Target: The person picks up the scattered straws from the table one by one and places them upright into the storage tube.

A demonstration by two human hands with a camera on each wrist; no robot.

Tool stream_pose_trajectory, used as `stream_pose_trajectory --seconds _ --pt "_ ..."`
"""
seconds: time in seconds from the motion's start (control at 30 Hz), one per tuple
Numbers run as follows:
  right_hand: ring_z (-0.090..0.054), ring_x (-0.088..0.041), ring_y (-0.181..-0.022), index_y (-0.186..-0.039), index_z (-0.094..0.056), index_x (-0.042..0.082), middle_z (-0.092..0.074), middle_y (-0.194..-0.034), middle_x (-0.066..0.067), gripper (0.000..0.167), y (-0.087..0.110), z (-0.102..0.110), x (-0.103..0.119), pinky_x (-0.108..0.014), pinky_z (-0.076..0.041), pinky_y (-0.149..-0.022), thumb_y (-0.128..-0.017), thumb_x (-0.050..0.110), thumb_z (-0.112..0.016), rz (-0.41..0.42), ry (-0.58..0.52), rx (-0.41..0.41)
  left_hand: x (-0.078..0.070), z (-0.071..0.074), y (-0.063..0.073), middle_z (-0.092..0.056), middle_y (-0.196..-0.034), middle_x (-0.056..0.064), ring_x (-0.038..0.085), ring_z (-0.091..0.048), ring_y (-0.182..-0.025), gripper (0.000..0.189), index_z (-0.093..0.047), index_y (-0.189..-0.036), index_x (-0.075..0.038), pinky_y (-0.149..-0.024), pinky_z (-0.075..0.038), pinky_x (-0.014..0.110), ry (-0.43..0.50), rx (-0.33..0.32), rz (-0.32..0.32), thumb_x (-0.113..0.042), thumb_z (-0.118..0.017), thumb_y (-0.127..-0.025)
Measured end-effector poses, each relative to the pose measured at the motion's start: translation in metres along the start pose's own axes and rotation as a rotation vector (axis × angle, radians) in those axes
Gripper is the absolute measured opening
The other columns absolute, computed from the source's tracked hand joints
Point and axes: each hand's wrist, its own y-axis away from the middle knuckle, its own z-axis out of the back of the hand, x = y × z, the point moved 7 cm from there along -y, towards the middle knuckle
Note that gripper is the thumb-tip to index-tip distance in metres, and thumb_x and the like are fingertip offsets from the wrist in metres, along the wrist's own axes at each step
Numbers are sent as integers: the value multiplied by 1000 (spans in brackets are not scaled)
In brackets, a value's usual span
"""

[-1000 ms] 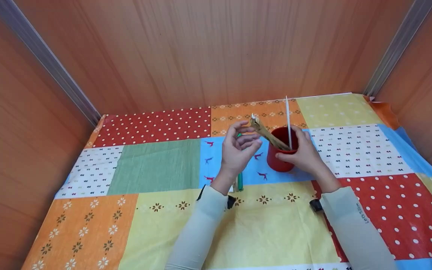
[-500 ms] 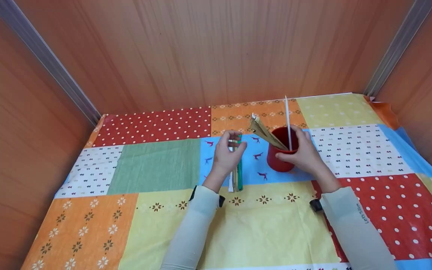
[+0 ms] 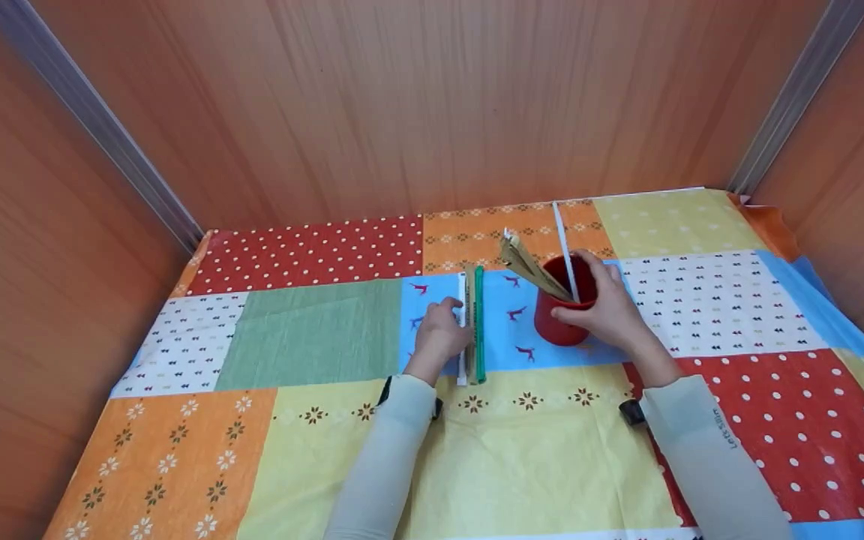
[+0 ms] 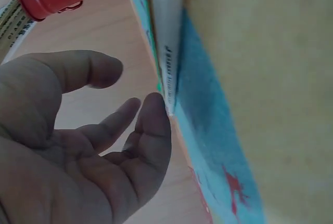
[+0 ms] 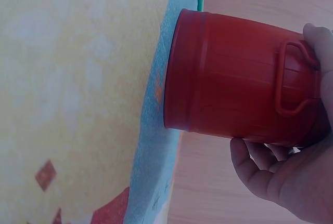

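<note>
My right hand (image 3: 612, 311) grips a red metal pail (image 3: 556, 330) near its rim, and in the right wrist view a thumb and fingers lie on either side of the pail (image 5: 234, 78). Out of the pail lean a bundle of brown paper-wrapped sticks (image 3: 526, 264) and one slim white stick (image 3: 562, 232). My left hand (image 3: 439, 335) is over a slim white strip with black print (image 3: 463, 367). In the left wrist view its thumb stands apart from the bent fingers, and a fingertip is beside the white strip (image 4: 169, 52); contact cannot be told.
Right of the white strip lie a brown strip (image 3: 471, 367) and a green strip (image 3: 480, 330), side by side. A patchwork cloth (image 3: 319, 330) covers the table. Wood-look panels (image 3: 402, 105) enclose the back and both sides.
My left hand has gone from beside the brown bundle down and left to the flat strips. The white stick in the pail now leans left. My right hand keeps its hold.
</note>
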Motion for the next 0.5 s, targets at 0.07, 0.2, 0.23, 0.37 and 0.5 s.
stream_pose_trajectory --seconds 0.07,0.2,0.23,0.37,0.5 --pt "-37 -33 -130 -151 -20 28 -31 -144 -16 100 0 0 0 -55 -51 -91 -73 39 -82 0 -7 -4 4 -2 -2 -50 -121 10 24 -54 -101 49 -50 -134 -18 -85 -53 41 -26 14 17 -25 -66 -89" --pt "-37 -33 -131 -152 -19 28 -31 -145 -16 102 0 0 -1 -55 -51 -91 -73 39 -82 -5 0 -9 9 -4 -5 -52 -120 10 25 -53 -96 42 -54 -131 -20 -79 -51 40 -51 46 20 -23 -64 -91" --pt "-37 -33 -132 -151 -19 28 -31 -145 -16 101 0 0 -1 -55 -51 -91 -73 39 -82 -3 -1 -10 10 -4 -5 -52 -119 10 24 -53 -95 40 -55 -130 -20 -77 -50 38 -54 54 21 -23 -63 -91" --pt "-36 -32 -132 -151 -20 28 -30 -145 -15 100 0 0 -1 -55 -51 -91 -73 37 -82 13 -8 -13 12 -4 -6 -56 -113 8 24 -55 -90 34 -59 -126 -21 -69 -46 35 -77 71 26 -23 -61 -92" --pt "-37 -32 -132 -151 -21 27 -31 -145 -14 99 0 0 -1 -54 -51 -90 -73 37 -82 26 -12 -15 13 -4 -7 -58 -106 8 23 -56 -88 33 -58 -124 -20 -70 -46 35 -96 72 25 -23 -62 -91"
